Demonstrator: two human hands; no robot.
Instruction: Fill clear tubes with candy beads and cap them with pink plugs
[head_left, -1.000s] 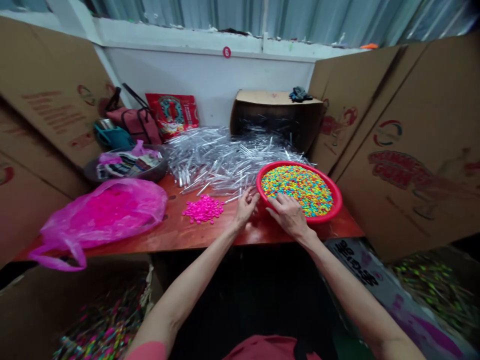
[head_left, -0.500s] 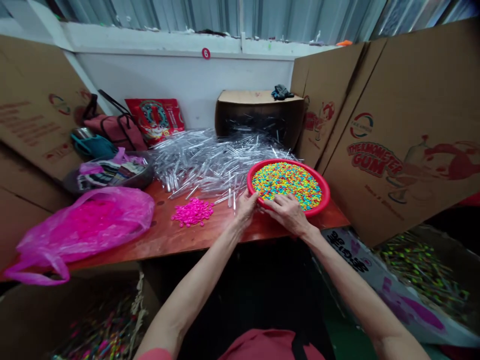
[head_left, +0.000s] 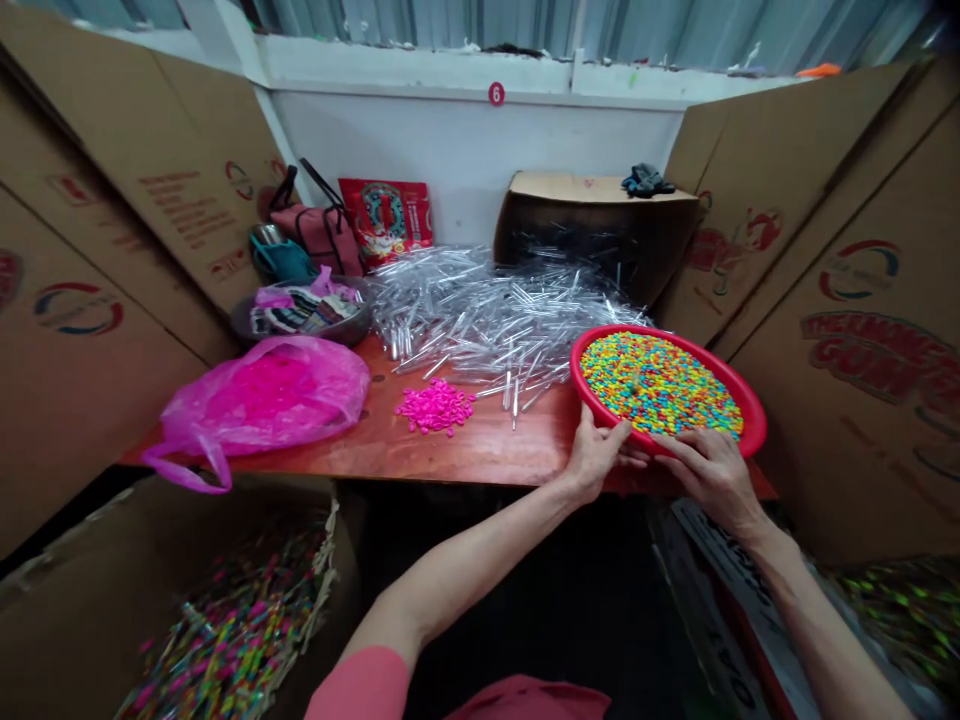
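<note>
The left hand (head_left: 596, 458) and right hand (head_left: 709, 475) lay at the near rim of a red plastic basin (head_left: 754, 425) of multicoloured pellets (head_left: 660, 385), fingers (head_left: 616, 434) loosely curled; whether they gripped was unclear.

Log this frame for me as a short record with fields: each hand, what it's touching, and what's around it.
Left hand: fingers on the near rim of the red basin
Right hand: fingers at the basin's near rim, beside the left hand
Basin contents: multicoloured candies
Beside basin: plastic tubes in a heap
Also on table: pink pellets, pink bag
Below table: open box of coloured sticks
</note>
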